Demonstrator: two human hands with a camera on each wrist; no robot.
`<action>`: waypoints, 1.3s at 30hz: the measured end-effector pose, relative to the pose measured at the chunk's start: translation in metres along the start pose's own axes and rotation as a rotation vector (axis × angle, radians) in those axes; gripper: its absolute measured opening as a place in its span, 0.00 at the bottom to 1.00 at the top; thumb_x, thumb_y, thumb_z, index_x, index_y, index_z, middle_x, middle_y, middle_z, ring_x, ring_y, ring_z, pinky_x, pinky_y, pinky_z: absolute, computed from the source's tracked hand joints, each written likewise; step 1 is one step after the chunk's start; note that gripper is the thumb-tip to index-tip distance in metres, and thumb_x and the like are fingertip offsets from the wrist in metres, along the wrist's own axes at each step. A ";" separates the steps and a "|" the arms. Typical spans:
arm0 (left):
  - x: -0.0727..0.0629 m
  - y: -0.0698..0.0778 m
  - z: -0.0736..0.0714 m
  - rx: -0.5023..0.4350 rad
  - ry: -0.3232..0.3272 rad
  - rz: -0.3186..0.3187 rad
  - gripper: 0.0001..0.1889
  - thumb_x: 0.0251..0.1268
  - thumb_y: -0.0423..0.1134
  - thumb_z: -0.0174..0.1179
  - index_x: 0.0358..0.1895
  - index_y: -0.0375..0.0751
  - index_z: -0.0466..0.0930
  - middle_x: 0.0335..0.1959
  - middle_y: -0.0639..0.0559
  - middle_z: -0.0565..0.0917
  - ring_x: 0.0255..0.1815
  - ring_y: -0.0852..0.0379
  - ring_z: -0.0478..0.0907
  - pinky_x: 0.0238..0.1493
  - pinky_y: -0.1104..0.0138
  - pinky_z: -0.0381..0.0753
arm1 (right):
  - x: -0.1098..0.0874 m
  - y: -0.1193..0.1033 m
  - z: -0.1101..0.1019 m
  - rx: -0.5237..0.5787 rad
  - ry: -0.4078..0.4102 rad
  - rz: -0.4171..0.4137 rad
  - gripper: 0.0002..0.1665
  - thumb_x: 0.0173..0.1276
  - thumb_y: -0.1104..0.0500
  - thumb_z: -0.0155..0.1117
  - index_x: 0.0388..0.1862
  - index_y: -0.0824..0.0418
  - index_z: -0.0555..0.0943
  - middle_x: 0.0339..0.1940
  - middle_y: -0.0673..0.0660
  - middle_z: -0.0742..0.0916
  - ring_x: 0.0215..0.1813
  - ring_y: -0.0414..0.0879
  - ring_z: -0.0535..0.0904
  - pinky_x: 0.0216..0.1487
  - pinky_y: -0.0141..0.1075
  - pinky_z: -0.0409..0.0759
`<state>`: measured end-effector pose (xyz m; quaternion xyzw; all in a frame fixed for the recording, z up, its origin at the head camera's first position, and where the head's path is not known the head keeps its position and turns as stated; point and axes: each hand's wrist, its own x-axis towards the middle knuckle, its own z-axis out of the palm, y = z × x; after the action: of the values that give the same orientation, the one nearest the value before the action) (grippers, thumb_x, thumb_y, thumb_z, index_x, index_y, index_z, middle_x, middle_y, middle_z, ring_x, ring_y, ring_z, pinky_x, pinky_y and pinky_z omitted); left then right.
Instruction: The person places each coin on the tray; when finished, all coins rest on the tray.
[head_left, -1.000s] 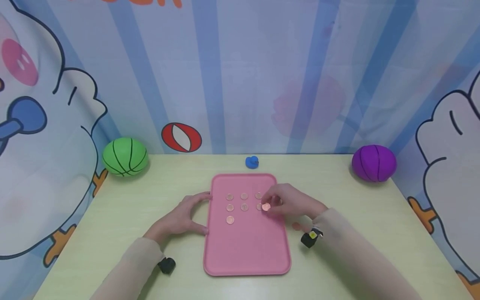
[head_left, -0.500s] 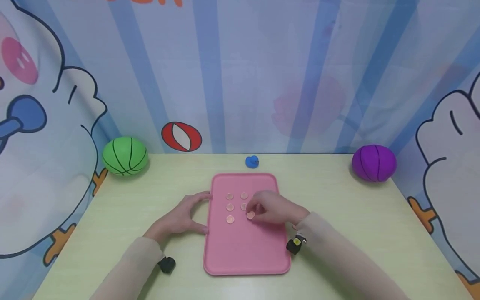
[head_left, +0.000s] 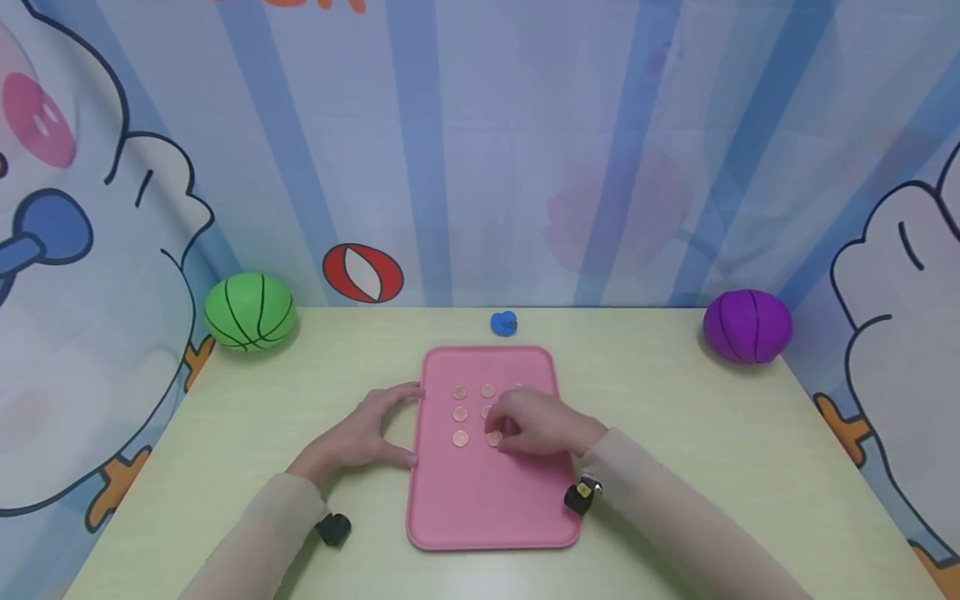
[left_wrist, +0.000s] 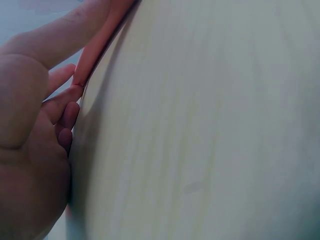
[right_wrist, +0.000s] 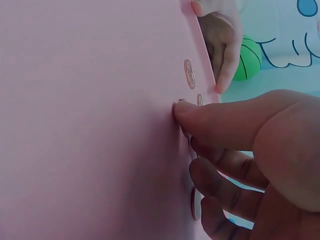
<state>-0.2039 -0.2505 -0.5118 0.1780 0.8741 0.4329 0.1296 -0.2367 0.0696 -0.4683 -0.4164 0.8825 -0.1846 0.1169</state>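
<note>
My right hand point(head_left: 536, 421) pinches a small copper-coloured coin point(head_left: 493, 438) low over the pink tray point(head_left: 491, 508). In the right wrist view, thumb and fingertips hold the coin point(right_wrist: 175, 111) at the tray surface; whether it touches is hard to tell. Left of it lies a column of coins, the nearest a coin point(head_left: 460, 438) in line with the held one. More coins, such as the coin point(head_left: 488, 391), lie further up, some partly hidden by my right hand. My left hand point(head_left: 363, 429) rests with thumb and fingers spread against the tray's left edge.
Behind the tray stands a small blue rubber duck point(head_left: 504, 323). A green ball point(head_left: 251, 312) sits at the table's back left, a purple ball point(head_left: 747, 327) at the back right. A printed curtain point(head_left: 495, 167) closes off the back. Each wrist wears a small black camera.
My right hand has moved left and a little nearer over the tray, carrying the coin from the right column to beside the third-row coin. The left hand has stayed at the tray's edge.
</note>
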 end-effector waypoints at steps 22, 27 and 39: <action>0.000 -0.001 -0.001 0.008 -0.004 0.004 0.56 0.44 0.51 0.86 0.80 0.58 0.65 0.84 0.53 0.61 0.84 0.41 0.51 0.80 0.32 0.50 | 0.000 -0.001 0.004 -0.009 0.043 0.040 0.08 0.67 0.57 0.77 0.44 0.54 0.90 0.33 0.43 0.85 0.39 0.39 0.78 0.47 0.35 0.81; 0.000 0.000 -0.001 0.007 -0.004 0.011 0.55 0.44 0.50 0.86 0.80 0.57 0.65 0.84 0.52 0.61 0.84 0.40 0.50 0.80 0.32 0.50 | 0.002 -0.003 0.003 -0.014 0.047 0.045 0.07 0.67 0.56 0.77 0.43 0.54 0.91 0.32 0.43 0.85 0.38 0.39 0.78 0.47 0.36 0.81; 0.000 -0.001 0.000 0.002 0.002 0.025 0.54 0.45 0.48 0.85 0.80 0.55 0.66 0.83 0.50 0.62 0.83 0.38 0.51 0.79 0.31 0.49 | 0.001 0.000 0.002 0.012 0.056 0.043 0.08 0.67 0.52 0.78 0.41 0.53 0.90 0.32 0.43 0.86 0.38 0.39 0.79 0.47 0.36 0.81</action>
<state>-0.2044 -0.2508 -0.5123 0.1886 0.8724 0.4338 0.1229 -0.2372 0.0682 -0.4702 -0.3915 0.8930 -0.1988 0.0984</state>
